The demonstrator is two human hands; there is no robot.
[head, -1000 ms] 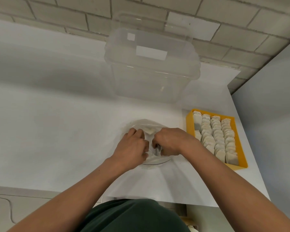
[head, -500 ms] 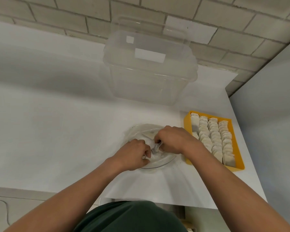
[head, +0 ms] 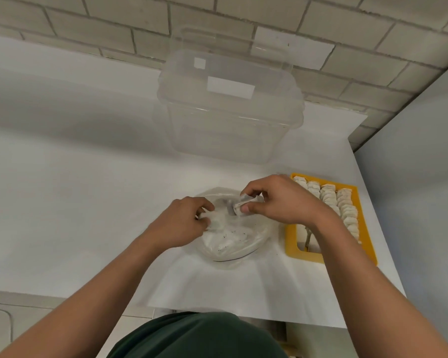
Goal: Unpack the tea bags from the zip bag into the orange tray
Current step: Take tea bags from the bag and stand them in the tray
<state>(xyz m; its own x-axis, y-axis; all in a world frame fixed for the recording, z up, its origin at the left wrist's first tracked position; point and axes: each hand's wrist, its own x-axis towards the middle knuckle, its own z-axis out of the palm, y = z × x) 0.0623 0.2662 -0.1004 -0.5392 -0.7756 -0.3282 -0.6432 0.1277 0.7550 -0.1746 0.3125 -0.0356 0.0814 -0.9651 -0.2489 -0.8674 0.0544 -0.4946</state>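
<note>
Your right hand point(head: 282, 202) was just right of the frame's centre, its thumb and fingers point(head: 246, 208) pinching a pale tea bag point(head: 243, 202) lifted clear of the plastic. Your left hand point(head: 181, 223), just left of centre, had its fingers curled round a bunched fold of the zip bag point(head: 233, 237), holding it down on the bench point(head: 75, 189). Whether that fold also hid a second tea bag, the view did not show.

The zip bag lay slack and nearly flat between your hands, with dark crumbs scattered inside. I could make out no clear shapes of further bags in it, so I judged it close to empty, though the crumpled part under your left hand could have hidden one or two.

The orange tray point(head: 291, 244) sat just right of the zip bag, partly under your right forearm. Four rows of tea bags point(head: 347, 210) stood packed on edge along most of its length. A bare patch showed at its lower left corner, so there was room for more.

By that reading, most of the unpacking was done. What was left was to carry the pinched bag across to the tray, set it in the gap, and check the zip bag for stragglers. The clear tub point(head: 230, 112) in the upper middle of the frame stood well apart and played no part.
</note>
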